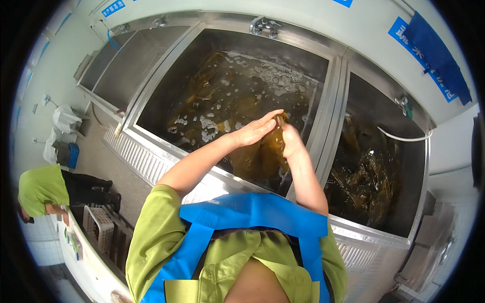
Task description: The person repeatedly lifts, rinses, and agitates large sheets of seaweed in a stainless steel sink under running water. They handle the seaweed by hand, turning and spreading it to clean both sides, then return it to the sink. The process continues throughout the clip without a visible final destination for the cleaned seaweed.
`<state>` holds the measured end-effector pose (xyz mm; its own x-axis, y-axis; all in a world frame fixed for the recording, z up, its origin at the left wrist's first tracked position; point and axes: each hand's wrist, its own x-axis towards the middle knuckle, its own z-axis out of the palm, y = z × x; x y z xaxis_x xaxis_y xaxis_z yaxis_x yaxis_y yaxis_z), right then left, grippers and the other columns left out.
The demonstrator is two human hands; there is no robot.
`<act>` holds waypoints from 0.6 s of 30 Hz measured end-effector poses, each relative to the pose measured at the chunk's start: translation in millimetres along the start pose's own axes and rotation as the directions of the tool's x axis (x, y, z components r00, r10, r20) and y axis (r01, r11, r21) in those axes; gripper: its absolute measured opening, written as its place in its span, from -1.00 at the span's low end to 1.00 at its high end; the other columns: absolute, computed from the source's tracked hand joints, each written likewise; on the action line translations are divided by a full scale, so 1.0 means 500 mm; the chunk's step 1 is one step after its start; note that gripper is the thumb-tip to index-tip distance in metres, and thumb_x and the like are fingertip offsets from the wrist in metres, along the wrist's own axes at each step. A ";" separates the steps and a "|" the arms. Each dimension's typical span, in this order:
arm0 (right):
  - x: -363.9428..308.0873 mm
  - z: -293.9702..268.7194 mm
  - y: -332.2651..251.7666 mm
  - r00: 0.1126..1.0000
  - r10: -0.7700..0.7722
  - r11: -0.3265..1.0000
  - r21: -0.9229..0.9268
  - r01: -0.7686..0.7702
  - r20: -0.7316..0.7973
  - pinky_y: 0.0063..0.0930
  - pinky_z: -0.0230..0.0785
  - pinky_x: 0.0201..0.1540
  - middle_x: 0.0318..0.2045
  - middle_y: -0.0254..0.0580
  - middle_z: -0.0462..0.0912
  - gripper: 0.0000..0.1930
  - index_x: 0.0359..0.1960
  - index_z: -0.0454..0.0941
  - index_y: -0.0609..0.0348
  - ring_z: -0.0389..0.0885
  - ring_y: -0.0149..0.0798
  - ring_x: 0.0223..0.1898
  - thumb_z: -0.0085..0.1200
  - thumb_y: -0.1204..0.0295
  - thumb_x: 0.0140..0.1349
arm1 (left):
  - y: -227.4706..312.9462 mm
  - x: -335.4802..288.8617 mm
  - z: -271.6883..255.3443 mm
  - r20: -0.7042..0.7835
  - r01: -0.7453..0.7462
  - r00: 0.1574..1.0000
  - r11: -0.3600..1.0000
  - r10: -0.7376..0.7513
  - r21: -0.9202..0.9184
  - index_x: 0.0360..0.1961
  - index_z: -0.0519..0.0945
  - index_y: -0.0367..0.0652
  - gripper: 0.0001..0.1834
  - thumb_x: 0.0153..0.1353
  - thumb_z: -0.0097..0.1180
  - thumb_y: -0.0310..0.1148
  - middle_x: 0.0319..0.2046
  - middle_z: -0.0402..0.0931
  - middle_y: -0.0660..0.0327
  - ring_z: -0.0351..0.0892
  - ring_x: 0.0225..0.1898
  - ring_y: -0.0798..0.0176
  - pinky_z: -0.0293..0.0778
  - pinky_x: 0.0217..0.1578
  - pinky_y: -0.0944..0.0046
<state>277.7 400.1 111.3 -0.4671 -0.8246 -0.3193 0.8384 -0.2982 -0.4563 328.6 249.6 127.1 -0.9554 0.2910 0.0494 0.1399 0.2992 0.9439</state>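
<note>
A wet, brown-green strip of kelp point(273, 146) hangs between my two hands over the large steel sink point(166, 70). My left hand point(256, 131) presses along the kelp's upper end, its fingers stretched out and close together. From the other side, my right hand point(291, 140) grips the same end, with the fingers partly hidden. The kelp's lower part droops toward the brown water point(237, 65). More kelp point(202, 83) lies in that water, with foam and bubbles on the surface.
On the right, a second sink point(411, 166) holds dark kelp point(371, 177) in water, and a pale hose point(404, 138) hangs over its edge. A tap point(264, 27) stands at the back. Behind at left, a person in green point(45, 192) bends over a white counter point(91, 267) near a crate point(98, 227).
</note>
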 end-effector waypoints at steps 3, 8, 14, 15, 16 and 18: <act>-0.009 0.009 -0.032 0.993 -0.011 0.997 -0.084 0.001 -0.114 -0.37 0.43 -0.26 -0.34 -0.22 0.55 -0.57 -0.18 0.45 0.18 0.54 -0.28 -0.32 -0.11 0.02 0.24 | 0.037 -0.003 -0.026 0.082 0.246 0.957 0.927 -0.279 0.283 0.07 0.31 -0.21 -0.39 0.16 0.01 0.03 -0.10 0.42 -0.03 0.39 -0.02 0.15 0.29 -0.02 0.25; -0.017 0.006 -0.007 0.971 -0.237 0.832 -0.507 0.224 0.040 -0.45 0.16 0.10 0.00 -0.18 0.41 -0.36 0.11 0.24 0.31 0.32 -0.35 0.05 0.08 0.08 0.13 | 0.112 0.006 -0.043 -0.051 0.261 0.964 0.902 -0.259 0.344 -0.44 0.58 -0.30 -0.62 0.22 0.01 -0.14 -0.61 0.49 0.25 0.35 -0.50 0.51 0.38 -0.42 0.39; 0.012 -0.039 0.072 0.958 -0.220 0.547 -0.789 0.279 0.186 -0.43 0.21 0.07 -0.05 -0.21 0.47 -0.48 0.08 0.31 0.27 0.39 -0.31 -0.03 0.16 0.39 0.07 | 0.093 0.024 -0.136 -0.488 0.161 0.790 0.893 -0.372 -0.420 -0.40 0.57 -0.35 -0.67 0.16 0.10 -0.21 -0.48 0.57 0.18 0.52 -0.43 0.36 0.45 -0.38 0.33; 0.023 -0.053 0.078 0.972 -0.203 0.666 -0.712 0.224 0.117 -0.45 0.21 0.06 -0.07 -0.23 0.49 -0.51 0.06 0.33 0.29 0.40 -0.34 -0.05 0.13 0.39 0.10 | 0.079 0.021 -0.169 -0.526 0.220 0.753 0.906 -0.394 -0.363 -0.41 0.57 -0.34 -0.70 0.15 0.11 -0.24 -0.48 0.57 0.18 0.53 -0.46 0.36 0.45 -0.42 0.35; 0.034 -0.068 0.084 0.990 -0.138 0.773 -0.627 0.098 -0.016 -0.48 0.21 0.06 -0.10 -0.25 0.51 -0.55 0.05 0.35 0.31 0.42 -0.36 -0.07 0.10 0.39 0.14 | 0.063 0.018 -0.203 -0.572 0.124 0.776 0.953 -0.267 -0.276 -0.42 0.57 -0.33 -0.74 0.14 0.12 -0.28 -0.48 0.57 0.17 0.54 -0.48 0.36 0.45 -0.46 0.36; 0.054 -0.102 0.094 0.976 -0.206 0.924 -0.342 0.171 -0.070 -0.55 0.28 -0.05 -0.15 -0.28 0.53 -0.62 -0.04 0.43 0.33 0.46 -0.42 -0.16 0.06 0.34 0.18 | 0.027 0.014 -0.246 -0.617 0.189 0.731 0.956 -0.290 -0.226 -0.36 0.56 -0.29 -0.81 0.19 0.05 -0.35 -0.48 0.56 0.24 0.52 -0.50 0.41 0.48 -0.44 0.39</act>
<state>289.9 388.2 38.9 -0.6483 -0.7098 -0.2755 0.5990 -0.2521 -0.7600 291.7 143.9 180.4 -0.8997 -0.4350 -0.0365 -0.1056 0.1356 0.9851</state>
